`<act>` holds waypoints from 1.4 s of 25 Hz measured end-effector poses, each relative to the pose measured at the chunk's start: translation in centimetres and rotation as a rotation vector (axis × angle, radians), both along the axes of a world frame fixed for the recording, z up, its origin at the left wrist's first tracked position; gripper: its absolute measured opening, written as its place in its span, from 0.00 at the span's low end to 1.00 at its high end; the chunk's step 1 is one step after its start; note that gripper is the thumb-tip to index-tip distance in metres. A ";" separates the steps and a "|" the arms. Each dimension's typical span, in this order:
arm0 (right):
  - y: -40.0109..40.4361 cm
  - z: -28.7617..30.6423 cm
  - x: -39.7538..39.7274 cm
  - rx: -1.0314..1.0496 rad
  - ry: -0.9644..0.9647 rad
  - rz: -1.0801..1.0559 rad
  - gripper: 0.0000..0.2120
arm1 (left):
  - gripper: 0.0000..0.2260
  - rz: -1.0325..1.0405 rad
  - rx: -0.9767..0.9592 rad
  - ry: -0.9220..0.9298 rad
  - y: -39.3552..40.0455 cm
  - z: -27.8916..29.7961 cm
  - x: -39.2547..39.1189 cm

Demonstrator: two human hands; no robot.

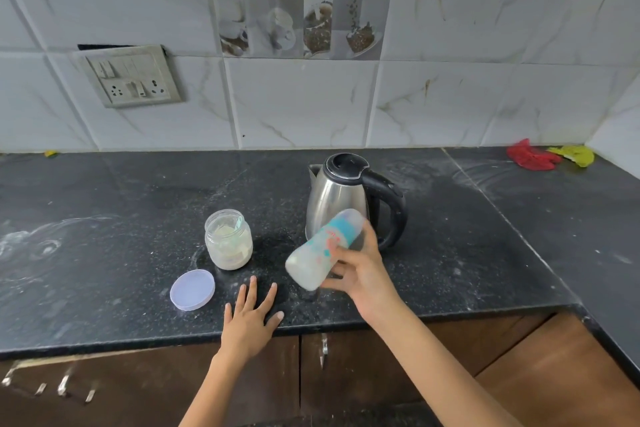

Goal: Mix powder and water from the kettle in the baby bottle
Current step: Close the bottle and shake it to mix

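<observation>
We see a black stone counter [121,204] carrying an open powder jar [228,240] and its lid [192,289] beyond our flat left hand [250,319], a kettle [349,194] behind our right hand [360,270].

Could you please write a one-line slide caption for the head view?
Right hand holds tilted baby bottle before kettle; left hand rests flat on counter.

Both forearms bare, no sleeves in view. Left hand [250,321] & right hand [360,274]: no rings, watch or gloves; nails short, unpainted.
</observation>
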State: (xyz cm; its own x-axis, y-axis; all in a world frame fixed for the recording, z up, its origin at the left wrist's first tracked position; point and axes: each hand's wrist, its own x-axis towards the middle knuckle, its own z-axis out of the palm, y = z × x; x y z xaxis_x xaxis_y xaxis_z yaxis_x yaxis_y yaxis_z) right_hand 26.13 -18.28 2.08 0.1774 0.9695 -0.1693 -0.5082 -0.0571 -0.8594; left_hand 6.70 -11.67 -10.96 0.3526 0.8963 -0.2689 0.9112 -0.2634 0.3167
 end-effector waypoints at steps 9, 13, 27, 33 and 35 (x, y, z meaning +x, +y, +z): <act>0.1 0.7 0.9 0.026 -0.018 -0.032 0.36 | 0.26 0.005 -0.015 -0.009 -0.1 0.1 0.1; 0.2 0.0 0.0 0.028 -0.140 0.119 0.39 | 0.26 0.007 -0.014 -0.006 0.1 0.1 0.1; 0.0 -0.5 -0.2 -0.012 -0.253 0.224 0.41 | 0.26 0.000 -0.004 0.006 0.1 0.0 0.0; -0.1 -0.7 -0.5 -0.063 -0.305 0.233 0.42 | 0.27 -0.013 -0.013 0.012 -0.1 -0.1 -0.1; 0.1 -0.6 -0.2 -0.029 -0.302 0.228 0.40 | 0.26 -0.001 -0.009 0.003 0.1 -0.3 -0.1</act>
